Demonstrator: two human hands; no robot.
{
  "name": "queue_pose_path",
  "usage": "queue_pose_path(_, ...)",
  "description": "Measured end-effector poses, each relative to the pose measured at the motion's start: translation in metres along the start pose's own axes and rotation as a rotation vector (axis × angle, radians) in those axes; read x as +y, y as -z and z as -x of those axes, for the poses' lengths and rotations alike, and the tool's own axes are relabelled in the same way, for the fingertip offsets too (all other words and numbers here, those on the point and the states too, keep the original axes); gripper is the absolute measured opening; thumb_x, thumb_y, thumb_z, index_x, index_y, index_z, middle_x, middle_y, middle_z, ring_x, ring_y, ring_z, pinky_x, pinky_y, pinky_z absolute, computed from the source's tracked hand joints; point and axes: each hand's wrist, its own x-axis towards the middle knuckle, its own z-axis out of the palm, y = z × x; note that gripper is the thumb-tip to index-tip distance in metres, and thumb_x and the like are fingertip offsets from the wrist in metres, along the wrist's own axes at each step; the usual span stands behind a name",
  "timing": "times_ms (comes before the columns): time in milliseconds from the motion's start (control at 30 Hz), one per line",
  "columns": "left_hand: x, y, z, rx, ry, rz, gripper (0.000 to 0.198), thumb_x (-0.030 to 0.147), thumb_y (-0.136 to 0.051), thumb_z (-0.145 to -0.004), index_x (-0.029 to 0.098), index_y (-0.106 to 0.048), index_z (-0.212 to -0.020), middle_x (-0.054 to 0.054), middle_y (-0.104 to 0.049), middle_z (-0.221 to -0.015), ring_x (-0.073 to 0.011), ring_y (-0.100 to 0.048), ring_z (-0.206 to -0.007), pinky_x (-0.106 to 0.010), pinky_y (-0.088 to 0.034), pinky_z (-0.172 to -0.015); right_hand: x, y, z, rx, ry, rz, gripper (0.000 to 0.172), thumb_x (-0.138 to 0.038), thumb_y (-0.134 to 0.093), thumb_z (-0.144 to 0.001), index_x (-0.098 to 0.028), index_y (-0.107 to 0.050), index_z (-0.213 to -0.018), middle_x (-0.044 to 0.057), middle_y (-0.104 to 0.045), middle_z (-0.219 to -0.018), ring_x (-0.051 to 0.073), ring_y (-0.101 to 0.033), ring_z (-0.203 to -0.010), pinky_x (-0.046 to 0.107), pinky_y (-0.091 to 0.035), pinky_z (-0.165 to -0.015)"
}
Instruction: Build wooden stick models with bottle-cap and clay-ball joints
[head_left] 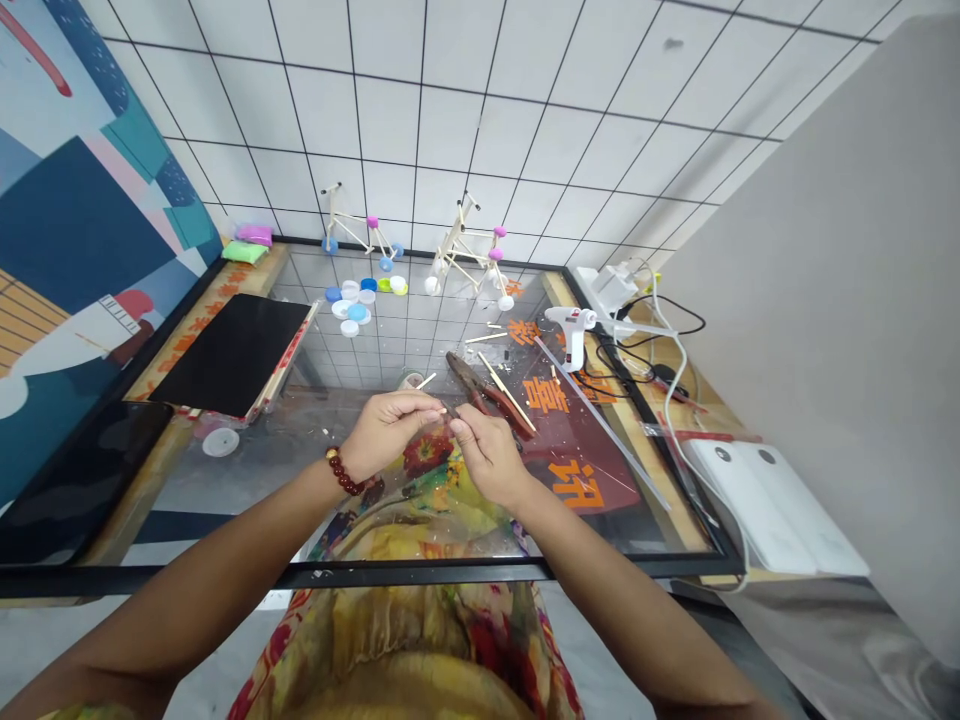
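Note:
Close together over the near middle of the glass tabletop, my left hand (pixel 386 432) and my right hand (pixel 489 452) are both closed in a pinch. A small dark thin piece (pixel 449 409) shows at the fingertips of my right hand; its kind is too small to tell. What my left fingers pinch, if anything, is mostly hidden. Just beyond my right hand lie pliers (pixel 489 393) with reddish handles, beside a pale wooden stick (pixel 507 392). Shorter sticks (pixel 486 338) and small scraps are scattered around them. A small round container (pixel 410 381) is partly hidden behind my left hand.
Two stick-built bicycle models (pixel 360 230) (pixel 469 250) stand at the back, behind several bottle caps (pixel 350 308). To the right are a white glue gun (pixel 573 335), a long translucent rod (pixel 600 420), cables and a power strip (pixel 611 290). A black folder (pixel 236 350) lies left.

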Motion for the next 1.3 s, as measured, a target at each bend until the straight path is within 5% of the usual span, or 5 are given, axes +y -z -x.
queue_pose_path(233, 0.004, -0.003, -0.001, 0.004, 0.229, 0.292, 0.023, 0.035, -0.072, -0.077, 0.015, -0.073, -0.088, -0.004, -0.073, -0.074, -0.0127, -0.065, -0.066, -0.028, -0.054, -0.071, 0.005, 0.0, -0.003, 0.076, -0.097, -0.013, 0.026, -0.038, -0.035, -0.099, -0.022, -0.05, -0.085, -0.002, -0.049, -0.064, 0.015, -0.047, -0.058, 0.026, -0.034, -0.058)
queue_pose_path(433, 0.006, -0.005, -0.002, 0.036, 0.315, 0.391, 0.027, 0.03, -0.082, -0.064, 0.013, -0.07, -0.082, -0.003, -0.071, -0.073, -0.0107, -0.064, -0.061, -0.025, -0.053, -0.062, 0.006, 0.0, -0.008, 0.112, -0.103, -0.224, 0.026, -0.039, -0.045, -0.095, -0.02, -0.057, -0.108, 0.003, -0.064, -0.088, 0.017, -0.058, -0.079, 0.029, -0.044, -0.073)
queue_pose_path(733, 0.01, -0.006, 0.0, 0.009, 0.316, 0.319, 0.028, 0.031, -0.083, -0.063, 0.012, -0.069, -0.079, -0.002, -0.069, -0.066, -0.0099, -0.062, -0.057, -0.024, -0.053, -0.061, 0.001, -0.002, -0.015, 0.12, -0.209, -0.544, 0.024, -0.04, -0.061, -0.085, -0.018, -0.063, -0.095, 0.001, -0.063, -0.081, 0.014, -0.058, -0.074, 0.028, -0.048, -0.07)
queue_pose_path(1000, 0.006, -0.009, 0.003, -0.007, 0.238, 0.108, 0.017, 0.028, -0.076, -0.069, 0.014, -0.069, -0.076, -0.002, -0.069, -0.067, -0.0109, -0.062, -0.059, -0.023, -0.051, -0.06, 0.007, -0.002, -0.012, 0.104, -0.238, -0.529, 0.029, -0.044, -0.064, -0.083, -0.018, -0.059, -0.07, -0.003, -0.052, -0.063, 0.011, -0.046, -0.058, 0.024, -0.04, -0.057)
queue_pose_path(1300, 0.009, -0.006, -0.002, 0.07, 0.339, 0.45, 0.028, 0.033, -0.075, -0.072, 0.012, -0.071, -0.091, -0.001, -0.066, -0.069, -0.0089, -0.059, -0.059, -0.025, -0.05, -0.065, 0.003, 0.002, -0.008, 0.026, -0.107, -0.157, 0.028, -0.038, -0.037, -0.098, -0.019, -0.056, -0.107, 0.005, -0.066, -0.09, 0.019, -0.061, -0.084, 0.031, -0.046, -0.077)
